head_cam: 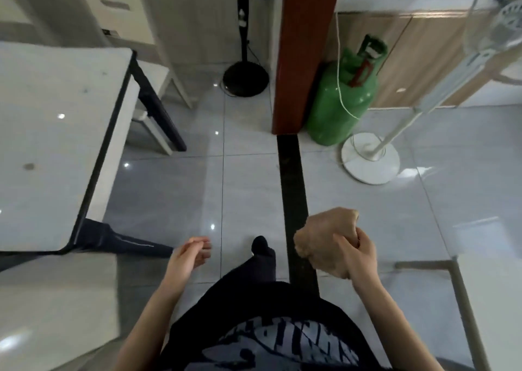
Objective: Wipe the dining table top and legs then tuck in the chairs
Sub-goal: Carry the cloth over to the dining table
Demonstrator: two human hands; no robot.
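The dining table (50,133) fills the left side, with a glossy white top, a dark rim and dark legs (161,110). My right hand (358,255) is shut on a bunched tan cloth (322,238), held over the floor to the right of the table. My left hand (192,255) hangs free with fingers loosely curled and apart, holding nothing, just off the table's near corner. A white chair (158,85) sits at the table's far end, partly under it. A second white seat (56,300) shows at bottom left.
A green gas cylinder (339,99) leans beside a red-brown post (305,54). A white fan stand (370,159) is to its right, a black fan stand (245,78) farther back. A dark strip (293,195) crosses the grey tile floor. A white edge (488,300) lies at bottom right.
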